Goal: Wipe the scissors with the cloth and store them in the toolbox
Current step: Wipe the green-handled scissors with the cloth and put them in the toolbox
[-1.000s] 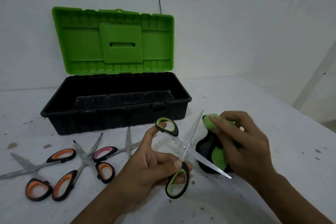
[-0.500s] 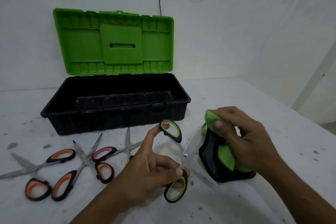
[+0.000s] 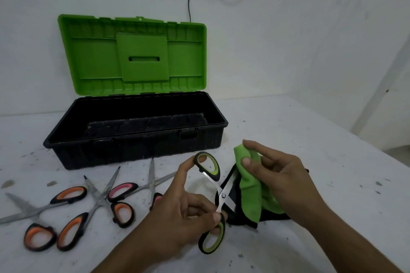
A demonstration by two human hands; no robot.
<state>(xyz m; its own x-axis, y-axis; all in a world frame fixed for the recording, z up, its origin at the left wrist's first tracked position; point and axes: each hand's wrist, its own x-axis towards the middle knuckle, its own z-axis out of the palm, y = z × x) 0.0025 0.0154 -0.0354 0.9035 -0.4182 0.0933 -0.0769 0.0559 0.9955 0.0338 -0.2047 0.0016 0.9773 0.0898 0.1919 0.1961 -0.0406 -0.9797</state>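
- Our left hand (image 3: 184,213) grips the open green-and-black-handled steel scissors (image 3: 223,196) by the loops, near the black plastic toolbox (image 3: 137,150).
- Our right hand (image 3: 281,177) pinches the green-and-black fabric cloth (image 3: 250,193) over the blades.
- Bare a second ago, the blades are now covered.

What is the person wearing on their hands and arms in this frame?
Nothing visible. The left hand and right hand are bare: no gloves, rings or watch show. The left forearm and right forearm are bare too, with no sleeve in view up to the frame's bottom edge.
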